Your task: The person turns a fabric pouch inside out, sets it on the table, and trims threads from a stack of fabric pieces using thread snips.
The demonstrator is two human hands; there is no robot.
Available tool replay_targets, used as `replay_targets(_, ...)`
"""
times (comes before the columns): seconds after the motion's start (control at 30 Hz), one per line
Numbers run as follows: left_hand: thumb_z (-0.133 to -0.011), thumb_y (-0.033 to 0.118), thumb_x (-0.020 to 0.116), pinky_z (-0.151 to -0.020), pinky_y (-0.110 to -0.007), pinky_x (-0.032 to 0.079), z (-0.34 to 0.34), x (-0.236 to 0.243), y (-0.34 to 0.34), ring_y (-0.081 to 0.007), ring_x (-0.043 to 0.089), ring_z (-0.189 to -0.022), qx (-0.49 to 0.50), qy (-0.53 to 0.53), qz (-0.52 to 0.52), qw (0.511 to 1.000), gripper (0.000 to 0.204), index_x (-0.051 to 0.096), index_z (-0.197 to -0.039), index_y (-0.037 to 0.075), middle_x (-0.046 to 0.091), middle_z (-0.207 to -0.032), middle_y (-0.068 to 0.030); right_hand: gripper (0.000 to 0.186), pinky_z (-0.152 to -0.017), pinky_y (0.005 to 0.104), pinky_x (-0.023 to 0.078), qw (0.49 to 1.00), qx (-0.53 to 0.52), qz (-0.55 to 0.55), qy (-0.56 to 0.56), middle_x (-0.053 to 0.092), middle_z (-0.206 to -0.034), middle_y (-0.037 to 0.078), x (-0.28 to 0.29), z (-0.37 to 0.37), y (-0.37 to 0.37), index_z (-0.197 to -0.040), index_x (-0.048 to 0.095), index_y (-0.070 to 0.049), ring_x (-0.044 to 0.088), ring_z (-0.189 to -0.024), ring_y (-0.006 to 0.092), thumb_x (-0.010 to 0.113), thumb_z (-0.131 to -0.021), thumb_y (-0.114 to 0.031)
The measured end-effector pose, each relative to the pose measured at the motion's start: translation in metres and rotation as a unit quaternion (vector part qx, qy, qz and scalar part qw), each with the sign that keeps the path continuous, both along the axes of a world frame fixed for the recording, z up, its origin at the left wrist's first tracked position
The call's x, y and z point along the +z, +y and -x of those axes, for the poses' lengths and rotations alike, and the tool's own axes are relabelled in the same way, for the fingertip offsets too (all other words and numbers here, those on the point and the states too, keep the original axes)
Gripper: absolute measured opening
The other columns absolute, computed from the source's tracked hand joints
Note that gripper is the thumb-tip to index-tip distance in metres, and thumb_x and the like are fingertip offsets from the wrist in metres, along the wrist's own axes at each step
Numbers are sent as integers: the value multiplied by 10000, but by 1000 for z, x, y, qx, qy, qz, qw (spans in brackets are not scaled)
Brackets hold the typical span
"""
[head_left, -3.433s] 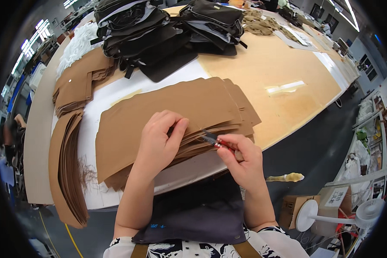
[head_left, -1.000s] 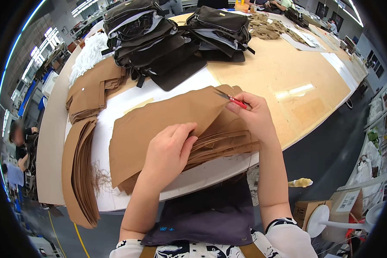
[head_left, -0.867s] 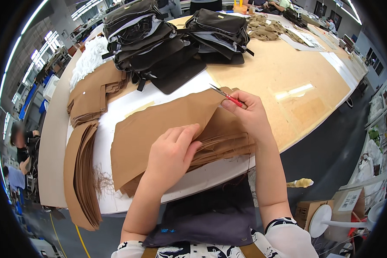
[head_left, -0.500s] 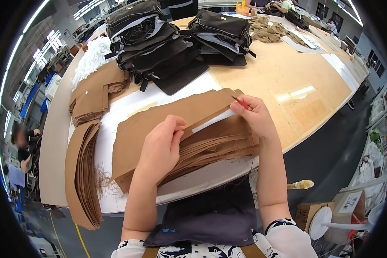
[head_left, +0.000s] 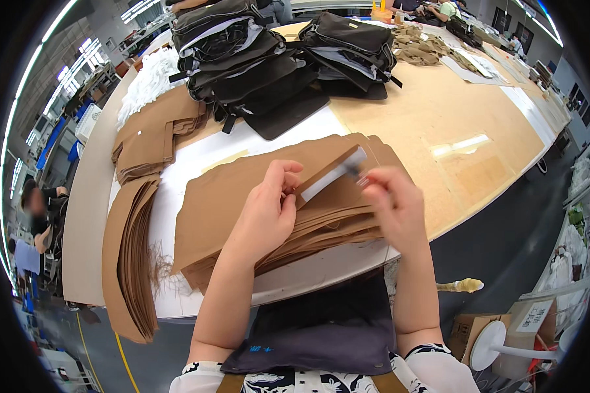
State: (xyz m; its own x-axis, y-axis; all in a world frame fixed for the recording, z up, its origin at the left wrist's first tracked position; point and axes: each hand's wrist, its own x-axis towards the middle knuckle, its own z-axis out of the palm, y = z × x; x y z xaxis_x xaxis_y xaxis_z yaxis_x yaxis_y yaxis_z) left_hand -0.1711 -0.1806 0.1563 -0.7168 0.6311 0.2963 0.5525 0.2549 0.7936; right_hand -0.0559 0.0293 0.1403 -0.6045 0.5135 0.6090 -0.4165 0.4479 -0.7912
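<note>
A thick stack of brown fabric pieces (head_left: 242, 196) lies in front of me on the table. The top piece has its near edge turned up, showing a white strip (head_left: 334, 174). My left hand (head_left: 269, 206) is closed, with thumb and fingers pinching that edge at the strip's left end. My right hand (head_left: 396, 203), smeared by motion, is just off the strip's right end. Between its thumb and fingertips is a slim red pen-like tool (head_left: 362, 181), its dark tip blurred beside the strip.
More brown fabric stacks (head_left: 131, 262) lie at the left, one curving over the table edge. Black bags (head_left: 242, 72) are piled at the back, with white material (head_left: 147, 92) beside them. Loose brown pieces (head_left: 416, 47) lie far right. Cardboard boxes (head_left: 472, 334) stand on the floor at lower right.
My right hand has pulled back from the strip toward me, uncovering the strip's right end. My left hand has shifted right and slightly up along the edge.
</note>
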Motion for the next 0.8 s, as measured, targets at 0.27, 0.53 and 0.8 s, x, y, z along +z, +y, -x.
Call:
replay_targets(0.27,-908,-149,515,-885,-273,480,7,-9,0,-126,602,-1030,-67,-100,-66,991,625,462,-1496,56,703,-1211,-81,236,-676,376,456,927,-18,-351,-133,673,-727,37,7,-5,-20,-890,659,-104,651,-679,255,759,-944,-311)
replay_targets(0.53,-876,-157,474,-933,-283,460,13,-18,-6,-122,591,-1069,-93,-174,-133,971,668,461,-1508,60,703,-1268,-99,263,-666,375,449,916,-7,-371,-152,668,-715,29,16,-2,-30,-866,624,-110,648,-665,248,732,-965,-328)
replay_targets(0.8,-921,-89,583,-850,-244,469,11,-15,-8,-79,610,-978,-78,-184,-120,972,538,517,-1438,47,714,-1171,-70,255,-658,381,458,927,8,-344,-152,670,-709,36,13,6,-38,-894,646,-106,661,-671,257,712,-990,-333)
